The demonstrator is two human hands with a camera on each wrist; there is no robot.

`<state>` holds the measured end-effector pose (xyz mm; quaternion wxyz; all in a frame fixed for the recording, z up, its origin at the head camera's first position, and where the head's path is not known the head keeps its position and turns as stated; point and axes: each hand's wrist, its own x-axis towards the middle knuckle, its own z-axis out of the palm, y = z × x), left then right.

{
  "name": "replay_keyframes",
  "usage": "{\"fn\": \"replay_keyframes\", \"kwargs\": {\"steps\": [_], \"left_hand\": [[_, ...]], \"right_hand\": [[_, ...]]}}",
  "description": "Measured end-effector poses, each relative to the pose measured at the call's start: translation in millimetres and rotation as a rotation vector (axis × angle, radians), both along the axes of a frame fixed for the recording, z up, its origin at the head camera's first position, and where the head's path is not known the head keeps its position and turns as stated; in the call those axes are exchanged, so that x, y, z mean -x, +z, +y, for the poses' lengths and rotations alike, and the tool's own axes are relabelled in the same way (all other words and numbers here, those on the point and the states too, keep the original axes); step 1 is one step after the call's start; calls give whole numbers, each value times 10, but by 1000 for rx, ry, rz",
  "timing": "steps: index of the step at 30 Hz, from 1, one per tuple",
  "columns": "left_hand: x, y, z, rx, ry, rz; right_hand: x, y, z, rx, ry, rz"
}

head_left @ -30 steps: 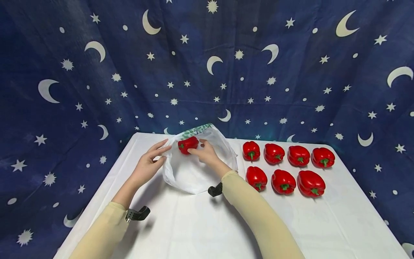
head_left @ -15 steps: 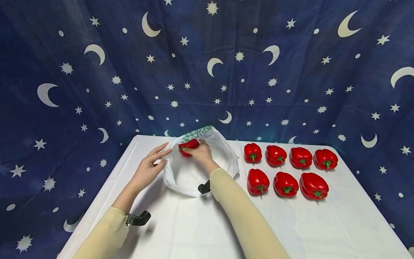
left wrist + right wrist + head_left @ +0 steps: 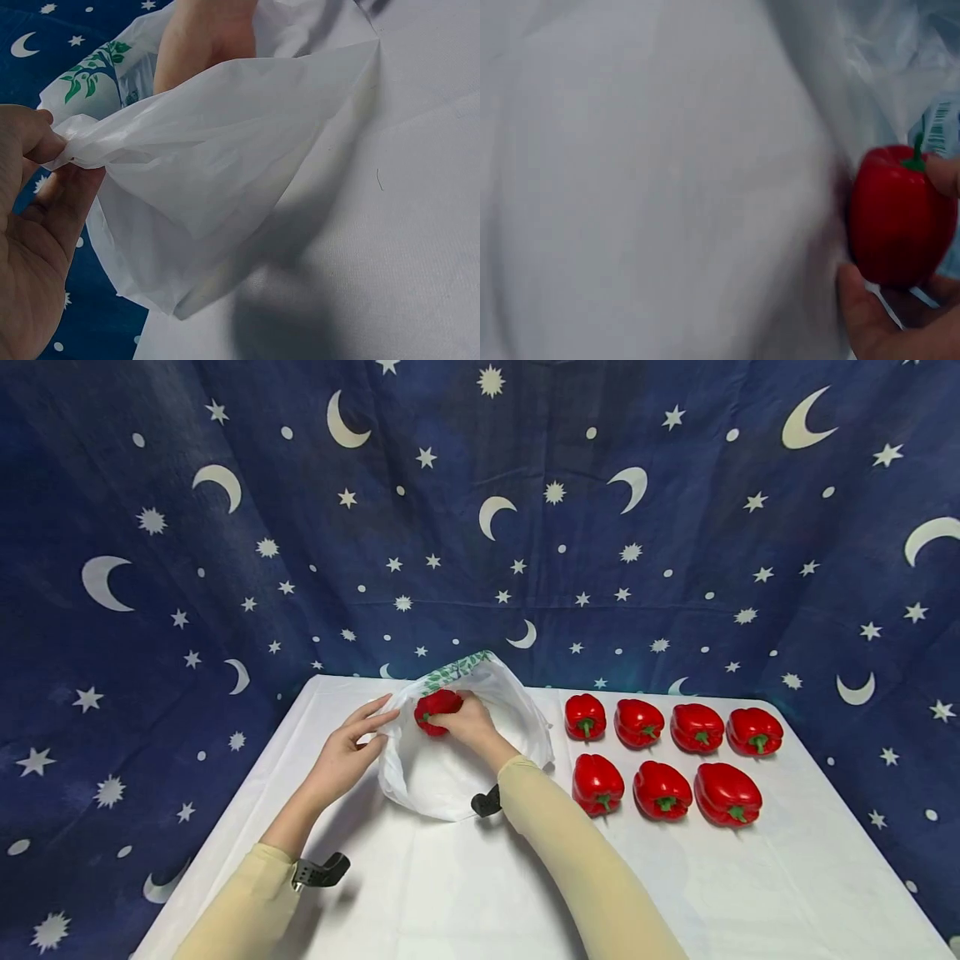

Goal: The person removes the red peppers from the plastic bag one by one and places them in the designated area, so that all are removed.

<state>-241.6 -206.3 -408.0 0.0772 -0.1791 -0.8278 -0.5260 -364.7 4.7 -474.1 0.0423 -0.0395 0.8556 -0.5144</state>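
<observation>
A white plastic bag [image 3: 457, 777] with a green leaf print lies open-mouthed on the table. My left hand [image 3: 347, 758] pinches the left edge of its mouth between thumb and fingers, as the left wrist view shows up close. Inside the mouth, my right hand [image 3: 471, 722] grips a red bell pepper [image 3: 435, 712]. In the right wrist view the thumb lies near the green stem of that pepper [image 3: 902, 221], with fingers round its other end. The bag's wall hides part of the right hand in the left wrist view.
Several red bell peppers [image 3: 663, 790] stand in two rows on the white-covered table [image 3: 465, 893], right of the bag. A dark blue curtain [image 3: 420, 527] with moons and stars hangs behind the table.
My right hand has moved a little deeper into the bag with the bell pepper, which has turned and sits lower. The left hand stays at the bag's edge.
</observation>
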Motion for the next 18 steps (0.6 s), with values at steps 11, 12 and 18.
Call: {"fn": "replay_keyframes", "kwargs": {"steps": [11,12,18], "left_hand": [[12,-16,-17,7,3,-26],[6,-19,-19,11,5,-28],[-13,-34,-4,34,10,-18]], "right_hand": [[-219,161,614,0,414,-184],[-234,169,650,-4,445,-196],[-315,197,780,38,519,-249]]}}
